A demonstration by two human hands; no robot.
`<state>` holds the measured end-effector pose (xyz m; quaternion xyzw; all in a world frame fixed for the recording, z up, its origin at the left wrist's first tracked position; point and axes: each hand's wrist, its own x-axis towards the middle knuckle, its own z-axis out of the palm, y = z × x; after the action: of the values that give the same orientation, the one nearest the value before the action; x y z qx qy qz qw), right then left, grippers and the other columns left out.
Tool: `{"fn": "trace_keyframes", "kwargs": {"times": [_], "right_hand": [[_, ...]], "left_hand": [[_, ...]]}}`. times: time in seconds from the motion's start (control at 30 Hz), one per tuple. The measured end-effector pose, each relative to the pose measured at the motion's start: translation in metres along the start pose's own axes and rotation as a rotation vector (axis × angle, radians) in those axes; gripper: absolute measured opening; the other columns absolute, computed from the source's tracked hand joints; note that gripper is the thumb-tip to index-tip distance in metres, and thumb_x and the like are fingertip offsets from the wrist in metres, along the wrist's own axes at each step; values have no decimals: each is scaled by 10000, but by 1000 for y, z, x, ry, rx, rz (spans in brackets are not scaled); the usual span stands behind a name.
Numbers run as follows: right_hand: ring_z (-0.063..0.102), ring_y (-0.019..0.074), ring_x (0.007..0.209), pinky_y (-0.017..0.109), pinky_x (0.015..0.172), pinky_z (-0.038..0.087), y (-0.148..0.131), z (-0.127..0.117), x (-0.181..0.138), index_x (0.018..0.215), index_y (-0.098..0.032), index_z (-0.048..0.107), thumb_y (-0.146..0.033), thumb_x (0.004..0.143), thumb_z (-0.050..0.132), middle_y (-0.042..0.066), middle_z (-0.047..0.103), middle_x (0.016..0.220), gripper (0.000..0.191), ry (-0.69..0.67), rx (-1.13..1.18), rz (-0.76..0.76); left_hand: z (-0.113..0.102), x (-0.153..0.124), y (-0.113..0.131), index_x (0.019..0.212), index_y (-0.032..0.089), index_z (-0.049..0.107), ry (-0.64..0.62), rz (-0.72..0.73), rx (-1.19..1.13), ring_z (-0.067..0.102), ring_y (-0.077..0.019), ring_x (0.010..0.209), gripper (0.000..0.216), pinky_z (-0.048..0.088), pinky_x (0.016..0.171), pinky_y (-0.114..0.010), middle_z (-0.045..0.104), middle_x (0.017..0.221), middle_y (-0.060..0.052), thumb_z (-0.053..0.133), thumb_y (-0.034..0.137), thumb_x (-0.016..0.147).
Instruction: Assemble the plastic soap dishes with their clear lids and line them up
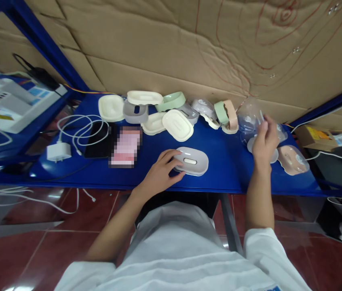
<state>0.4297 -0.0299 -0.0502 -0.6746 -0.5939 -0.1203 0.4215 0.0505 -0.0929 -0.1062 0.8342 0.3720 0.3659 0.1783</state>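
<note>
Dish [200,161], grey, oval, lies on the worktop [224,171], long axis left to right, a white oblong [190,161] at its middle. Left hand [166,167], nearer, lightly holds its left end, fingers curved; right hand [265,140], fingers bunched, hovers by clear lids [248,123], grip unclear.

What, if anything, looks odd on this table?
The white cable lies in loose loops across the black device, looking untidy; the pink patch beside it is blocky with pixels, hiding detail. The grey dish at the left hand looks undamaged.
</note>
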Motion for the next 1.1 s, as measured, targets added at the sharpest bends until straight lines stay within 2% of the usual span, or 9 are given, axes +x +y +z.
{"fn": "trace_keyframes", "kwargs": {"times": [0.07,0.2,0.3,0.37,0.57,0.73,0.93,1.0,1.1], "right_hand": [[613,310,1428,567,1173,514,-25,-10,-44,1580,-204,501,-540,1144,262,156,616,1541,601,-41,119,-108],[477,331,1564,582,1272,436,-61,-11,-115,1629,-260,488,-527,1128,390,143,507,1664,576,-390,282,-303],[378,310,1627,566,1305,401,-71,-3,-127,1675,-322,427,-451,1136,426,96,343,1774,555,-640,310,-389],[330,305,1649,569,1317,380,-75,1,-123,1682,-353,413,-425,1143,422,70,267,1806,544,-727,319,-445],[288,358,1661,633,1313,372,-84,8,-121,1707,-413,331,-456,1047,665,76,225,1816,741,-692,295,-566],[304,374,1653,641,1302,398,-86,8,-128,1719,-446,272,-390,1026,707,67,212,1820,820,-671,238,-578],[338,386,1634,607,1301,413,-83,6,-127,1716,-445,277,-429,1028,702,77,211,1818,809,-662,240,-603],[356,363,1628,580,1300,428,-83,5,-126,1712,-475,266,-468,1036,684,42,204,1821,795,-669,231,-586],[390,304,1618,549,1304,442,-83,1,-128,1679,-601,216,-540,1047,641,-79,203,1815,764,-697,195,-507]], "left_hand": [[-1,-1,0,1200,245,675,-21,-57,-65,558,-296,1438,229,509,1221,-519,612,1473,-103,740,282,984],[-2,-3,-3,1599,314,420,-48,-180,-225,460,-307,1559,726,508,1234,-494,370,1705,-128,773,318,965],[-1,-4,-6,1686,347,289,-56,-176,-254,379,-316,1617,855,451,1283,-507,303,1754,-122,765,336,976],[0,-4,-8,1688,349,303,-91,-168,-220,354,-314,1633,826,383,1325,-527,331,1751,-114,749,344,992],[2,-5,-13,1562,291,510,-75,-162,-202,442,-298,1585,645,365,1332,-521,455,1682,-127,774,366,979],[2,-6,-15,1536,286,535,-103,-179,-188,467,-294,1577,611,411,1303,-513,476,1695,-118,768,394,981],[0,-5,-12,1480,268,582,-93,-186,-177,527,-288,1537,566,447,1278,-497,533,1658,-118,775,434,974],[0,-4,-12,1469,270,587,-98,-187,-180,536,-296,1530,568,454,1272,-512,540,1651,-123,783,449,967],[0,-5,-11,1506,272,547,-121,-171,-203,512,-313,1546,646,434,1284,-540,515,1668,-135,803,472,948]]}}
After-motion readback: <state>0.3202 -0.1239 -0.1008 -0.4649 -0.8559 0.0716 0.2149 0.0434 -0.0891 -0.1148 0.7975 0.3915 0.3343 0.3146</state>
